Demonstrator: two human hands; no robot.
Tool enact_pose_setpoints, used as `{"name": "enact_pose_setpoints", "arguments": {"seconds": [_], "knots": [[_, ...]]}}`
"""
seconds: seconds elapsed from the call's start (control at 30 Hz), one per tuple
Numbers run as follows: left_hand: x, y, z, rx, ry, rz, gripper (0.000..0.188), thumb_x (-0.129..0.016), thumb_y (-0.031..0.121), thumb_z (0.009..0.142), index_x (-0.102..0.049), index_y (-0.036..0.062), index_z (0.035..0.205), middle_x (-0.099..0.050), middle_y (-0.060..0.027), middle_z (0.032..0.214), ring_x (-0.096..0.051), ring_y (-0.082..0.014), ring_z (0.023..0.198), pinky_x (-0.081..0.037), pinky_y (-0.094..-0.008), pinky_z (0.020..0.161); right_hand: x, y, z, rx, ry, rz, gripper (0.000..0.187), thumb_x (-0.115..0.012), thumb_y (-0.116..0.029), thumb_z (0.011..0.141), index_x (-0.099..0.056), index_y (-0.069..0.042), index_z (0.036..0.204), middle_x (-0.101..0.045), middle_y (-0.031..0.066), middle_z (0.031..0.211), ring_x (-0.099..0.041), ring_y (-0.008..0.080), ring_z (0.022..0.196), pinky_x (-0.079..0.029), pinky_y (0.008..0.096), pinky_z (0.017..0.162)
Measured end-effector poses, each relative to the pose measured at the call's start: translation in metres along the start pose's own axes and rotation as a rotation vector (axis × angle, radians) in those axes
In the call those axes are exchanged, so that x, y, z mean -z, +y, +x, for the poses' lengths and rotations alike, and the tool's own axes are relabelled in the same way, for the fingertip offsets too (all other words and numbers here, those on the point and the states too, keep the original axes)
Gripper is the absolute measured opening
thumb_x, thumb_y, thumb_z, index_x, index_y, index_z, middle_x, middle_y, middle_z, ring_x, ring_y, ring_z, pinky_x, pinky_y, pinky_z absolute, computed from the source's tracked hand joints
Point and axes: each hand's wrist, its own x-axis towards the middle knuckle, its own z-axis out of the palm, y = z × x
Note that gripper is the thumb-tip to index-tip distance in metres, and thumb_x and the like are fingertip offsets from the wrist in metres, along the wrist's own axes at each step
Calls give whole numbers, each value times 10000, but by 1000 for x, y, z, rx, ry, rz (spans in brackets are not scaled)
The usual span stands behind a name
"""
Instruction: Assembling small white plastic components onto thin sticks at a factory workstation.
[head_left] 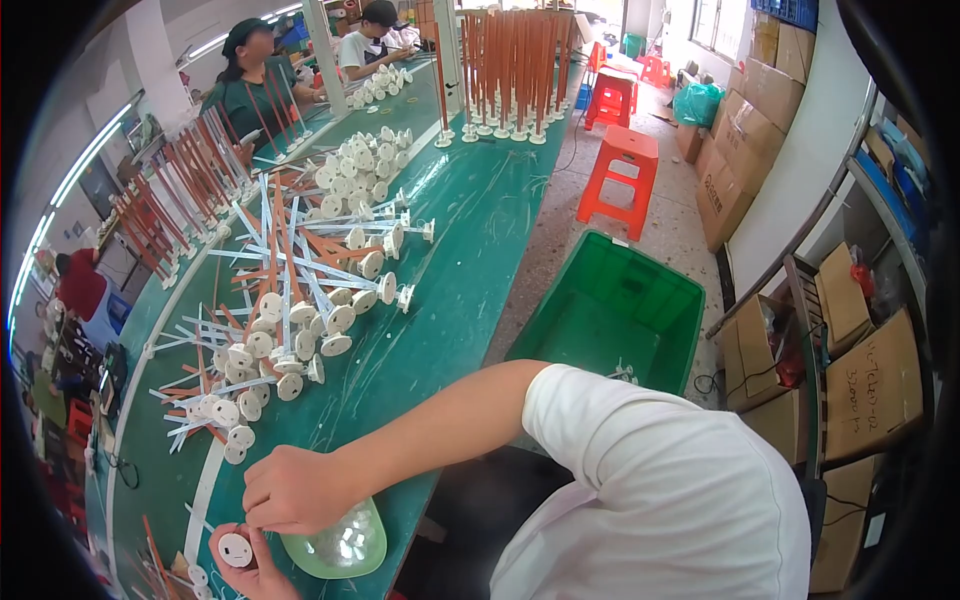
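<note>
At the table's near edge my left hand (262, 577) is closed around a white round piece (236, 550), its flat face turned up and a small dark slot showing in it. Just above it hovers my right hand (292, 488), fingertips pinched together close to the left thumb; whatever they hold is hidden. Partly beneath my right wrist stands a light green bowl (372, 562) with small clear, shiny bits inside. Farther up the table lies a loose heap of white round bases (340, 319) on thin orange-brown and pale blue strips (290, 245).
Upright orange-brown strips on white bases (515, 75) stand at the table's far end. Right of the green table (470, 230) are a green crate (640, 265), a red stool (625, 160) and cardboard boxes (740, 150). Two people (255, 100) sit across the table.
</note>
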Motion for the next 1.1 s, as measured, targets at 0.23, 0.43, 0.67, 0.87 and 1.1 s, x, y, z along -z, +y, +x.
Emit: {"name": "enact_pose_setpoints", "arguments": {"seconds": [0.23, 0.43, 0.67, 0.87, 1.1], "knots": [[-3, 0, -1, -7, -21, -60, 233, -642, 26, 943, -515, 28, 1139, -549, -32, 959, -525, -89, 874, -432, -215, 767, -2, 0, 0, 17, 6, -30, 119, -748, -131, 695, -641, -94, 731, -642, 10, 748, -600, 234, 674, -465, 366, 501], [-3, 1, 0, 11, -28, 6, 223, -651, 18, 936, -520, 32, 1116, -544, -27, 951, -524, -84, 864, -442, -210, 779, -5, 3, -4, 33, -34, -111, 111, -739, -163, 665, -648, -101, 679, -621, 10, 665, -602, 236, 632, -461, 380, 488], [-4, 4, -3, 7, -30, 9, 209, -641, -1, 934, -519, 28, 1101, -532, -26, 956, -525, -88, 873, -451, -220, 792, -5, 2, -5, 46, -58, -127, 120, -727, -161, 642, -623, -103, 640, -593, 11, 629, -591, 236, 606, -445, 382, 467], [-7, 6, -1, 14, -22, -9, 206, -640, -7, 931, -520, 26, 1095, -528, -24, 951, -526, -91, 875, -444, -220, 802, -4, 3, -3, 46, -73, -153, 121, -724, -163, 620, -622, -99, 636, -588, 14, 619, -588, 236, 602, -449, 379, 468], [-8, 7, 0, 2, -23, 8, 194, -656, 5, 925, -528, 27, 1069, -527, -18, 933, -518, -87, 858, -436, -215, 784, -3, 5, -4, 46, -96, -158, 128, -722, -169, 602, -623, -95, 637, -590, 17, 620, -589, 234, 602, -453, 376, 471]]}}
